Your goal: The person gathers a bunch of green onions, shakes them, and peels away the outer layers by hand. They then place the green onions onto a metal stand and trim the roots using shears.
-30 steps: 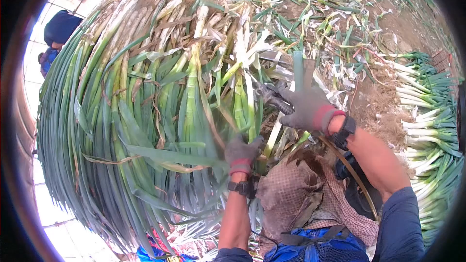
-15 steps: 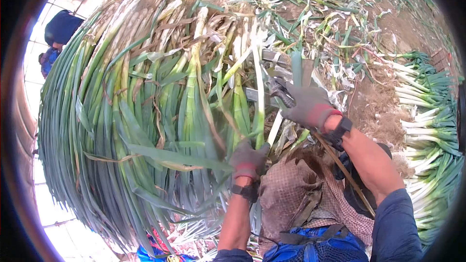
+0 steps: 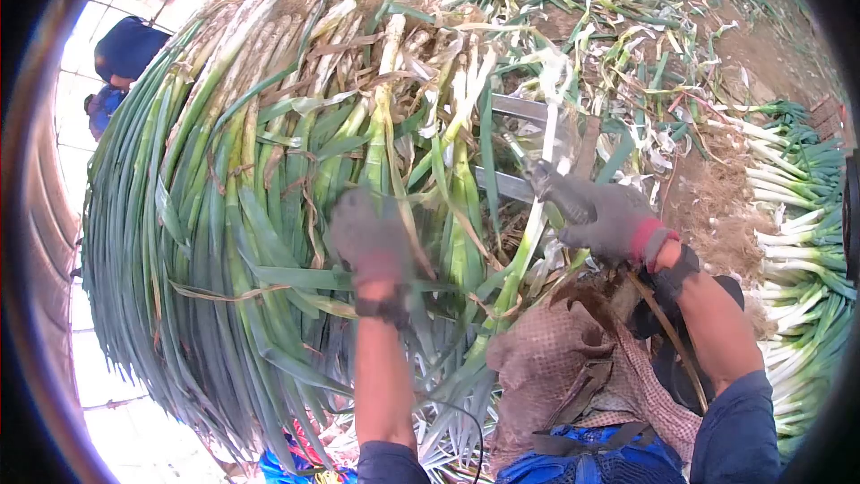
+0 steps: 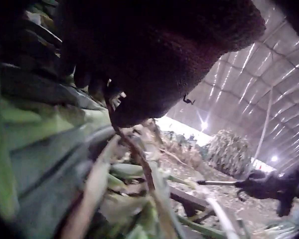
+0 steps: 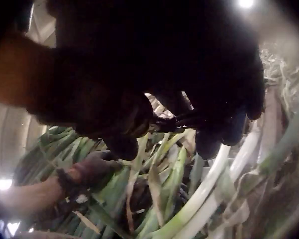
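Note:
In the head view my gloved right hand point(image 3: 614, 215) grips a dark air blow gun point(image 3: 573, 197), whose thin nozzle point(image 4: 217, 183) shows in the left wrist view. Just past the nozzle a peeled-looking green onion point(image 3: 535, 229) lies at a slant, white end up. My gloved left hand point(image 3: 367, 237), blurred by motion, is over the leaves of a big heap of green onions point(image 3: 242, 260). Its fingers look loosely extended against the leaves in the right wrist view. Dark glove fills the upper part of both wrist views.
Two metal rails point(image 3: 520, 108) jut out beside the heap. A brown hose point(image 3: 667, 314) runs back from my right hand. Clean white-stalked onions point(image 3: 793, 260) lie in a row at the right. Leaf scraps point(image 3: 618, 0) litter the ground. Another person point(image 3: 125, 63) is at far left.
My left hand has left the onion near my lap and moved left onto the heap. That onion now slants beside the rails. My right hand keeps its grip on the blow gun.

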`<state>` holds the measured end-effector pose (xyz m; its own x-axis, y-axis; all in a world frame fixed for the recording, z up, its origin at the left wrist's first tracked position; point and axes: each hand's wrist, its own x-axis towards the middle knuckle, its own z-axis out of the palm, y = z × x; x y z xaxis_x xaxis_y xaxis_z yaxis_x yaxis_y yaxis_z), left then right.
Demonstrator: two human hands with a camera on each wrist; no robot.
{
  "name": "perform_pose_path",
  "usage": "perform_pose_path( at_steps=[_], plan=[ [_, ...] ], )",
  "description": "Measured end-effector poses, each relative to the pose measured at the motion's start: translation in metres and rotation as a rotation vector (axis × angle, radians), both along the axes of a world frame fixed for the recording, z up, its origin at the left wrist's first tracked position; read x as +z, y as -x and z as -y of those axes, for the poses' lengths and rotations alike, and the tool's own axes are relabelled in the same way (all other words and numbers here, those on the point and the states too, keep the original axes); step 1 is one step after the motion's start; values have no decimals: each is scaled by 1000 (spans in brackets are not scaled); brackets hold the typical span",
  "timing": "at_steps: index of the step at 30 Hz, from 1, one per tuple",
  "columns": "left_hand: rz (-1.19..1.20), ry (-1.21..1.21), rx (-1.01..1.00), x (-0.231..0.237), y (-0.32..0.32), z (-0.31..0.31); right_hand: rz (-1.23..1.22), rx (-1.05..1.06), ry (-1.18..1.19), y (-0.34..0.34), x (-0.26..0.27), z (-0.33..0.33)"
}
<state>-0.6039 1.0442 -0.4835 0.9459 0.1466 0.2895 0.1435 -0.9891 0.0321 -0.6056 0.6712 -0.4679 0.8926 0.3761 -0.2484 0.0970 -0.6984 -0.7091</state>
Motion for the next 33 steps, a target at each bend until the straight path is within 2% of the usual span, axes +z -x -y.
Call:
perform_pose_path(
  at_steps=[2, 5, 6, 9, 10, 12, 15, 17, 20, 22, 23, 24, 26, 29, 30, 33],
  plan=[
    [18, -156, 134, 2, -19, -16, 73, 107, -29, 4, 4, -13],
    [-175, 11, 196, -5, -28, -21, 71, 185, 23, 11, 24, -36],
    [-134, 26, 173, -8, -26, -24, 61, 182, 40, 11, 27, -42],
    [-377, 327, 257, 18, -15, -9, 58, 174, 77, 11, 31, -55],
    [-367, 333, 284, 10, -5, -7, 35, 207, 80, 12, 36, -58],
    [-358, 381, 279, 2, 11, -8, 13, 270, 122, 18, 47, -69],
    [-295, 472, 265, -2, 23, -8, 68, 243, 136, 20, 37, -87],
    [-246, 511, 266, -5, 20, -7, 200, 281, 132, 24, 26, -94],
    [-247, 706, 317, -5, 19, 0, 198, 322, 116, 27, 27, -104],
    [-236, 690, 293, -21, 15, -4, 139, 282, 125, 14, 34, -119],
    [-233, 681, 285, -38, 14, -9, 161, 239, 151, 5, 35, -125],
    [-177, 548, 237, -73, 14, -20, 183, 198, 176, -5, 34, -132],
    [-260, 552, 245, -71, 21, -2, 219, 136, 179, -25, 36, -138],
    [-319, 728, 138, -70, 28, 15, 235, 10, 148, -41, 31, -138],
    [-331, 740, 136, -69, 33, 21, 260, 60, 238, -46, 29, -134],
    [-337, 754, 136, -77, 39, 25, 89, 163, 151, -15, 67, -103]
  ],
)
